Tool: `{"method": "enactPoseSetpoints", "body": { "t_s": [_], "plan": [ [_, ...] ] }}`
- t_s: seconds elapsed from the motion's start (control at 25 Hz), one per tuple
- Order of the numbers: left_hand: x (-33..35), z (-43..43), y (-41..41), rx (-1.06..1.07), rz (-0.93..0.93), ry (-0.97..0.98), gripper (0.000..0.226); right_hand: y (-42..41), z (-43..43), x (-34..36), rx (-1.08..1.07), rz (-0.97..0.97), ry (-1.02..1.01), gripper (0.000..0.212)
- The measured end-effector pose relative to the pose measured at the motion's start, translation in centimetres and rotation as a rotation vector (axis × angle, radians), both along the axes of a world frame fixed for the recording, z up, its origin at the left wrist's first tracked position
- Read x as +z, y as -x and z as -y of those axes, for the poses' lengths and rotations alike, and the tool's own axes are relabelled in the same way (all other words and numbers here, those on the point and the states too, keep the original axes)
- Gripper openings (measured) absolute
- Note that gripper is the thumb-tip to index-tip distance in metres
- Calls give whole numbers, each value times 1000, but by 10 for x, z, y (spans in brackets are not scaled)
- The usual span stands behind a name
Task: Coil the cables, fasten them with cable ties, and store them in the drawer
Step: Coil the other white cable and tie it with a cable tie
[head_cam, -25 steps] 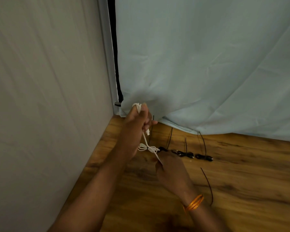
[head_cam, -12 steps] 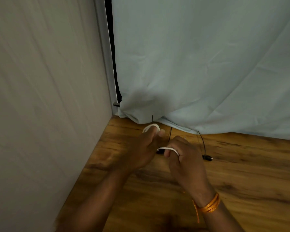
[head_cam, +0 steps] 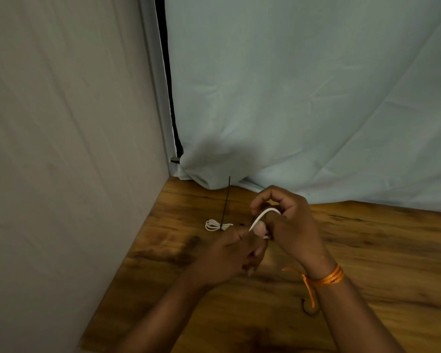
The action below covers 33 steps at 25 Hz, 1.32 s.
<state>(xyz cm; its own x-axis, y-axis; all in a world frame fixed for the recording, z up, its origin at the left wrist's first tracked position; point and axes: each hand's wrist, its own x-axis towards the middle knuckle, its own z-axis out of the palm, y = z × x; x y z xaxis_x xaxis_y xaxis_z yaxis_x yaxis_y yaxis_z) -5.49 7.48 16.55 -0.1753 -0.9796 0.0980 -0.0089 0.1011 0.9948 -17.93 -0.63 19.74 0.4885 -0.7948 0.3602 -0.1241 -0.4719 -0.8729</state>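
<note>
While right hand (head_cam: pixel 292 225) grips, white cable (head_cam: pixel 261 216) arcs.

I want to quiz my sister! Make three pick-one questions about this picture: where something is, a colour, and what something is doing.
1. Where is the tied white cable coil? A in a drawer; B on the wooden table; C on a chair.
2. What colour is the thread bracelet? A green; B blue; C orange.
3. What is the right hand doing? A lying flat; B gripping the loose white cable; C pointing.
Answers: B, the coil lies on the wood by the left hand; C, orange round the right wrist; B, its fingers curl round the cable.
</note>
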Motion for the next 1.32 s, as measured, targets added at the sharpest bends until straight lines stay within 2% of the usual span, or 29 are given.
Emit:
{"method": "enactPoseSetpoints", "body": {
  "t_s": [0.2, 0.36, 0.44, 0.64, 0.92, 1.0, 1.12, 1.24, 1.32],
  "plan": [
    [8, -6, 0, 18, -327, -43, 59, 4, -7, -3, 279, 123, -355, 37],
    [19, -13, 10, 50, -411, -68, 49, 5, -13, -6, 273, 281, -441, 21],
    [22, -13, 12, 116, -447, -98, 47, 2, -13, -9, 288, 326, -461, 28],
    [22, -7, 9, 271, -499, -155, 55, -8, -20, -25, 200, 108, -280, 33],
    [23, -8, 1, 206, -546, -159, 57, -7, -27, -25, 119, -31, 110, 28],
    [24, -9, 3, 216, -552, -157, 55, -9, -28, -29, 37, -48, 161, 25],
    [31, -10, 5, 281, -456, -134, 55, -12, -28, -35, -78, -42, 193, 20],
    [32, -8, 14, 523, -94, -72, 59, -16, -35, -37, -161, -65, 303, 11],
    [27, -2, 19, 703, 170, 90, 67, -20, -40, -34, -224, -50, 319, 9]
  ]
}}
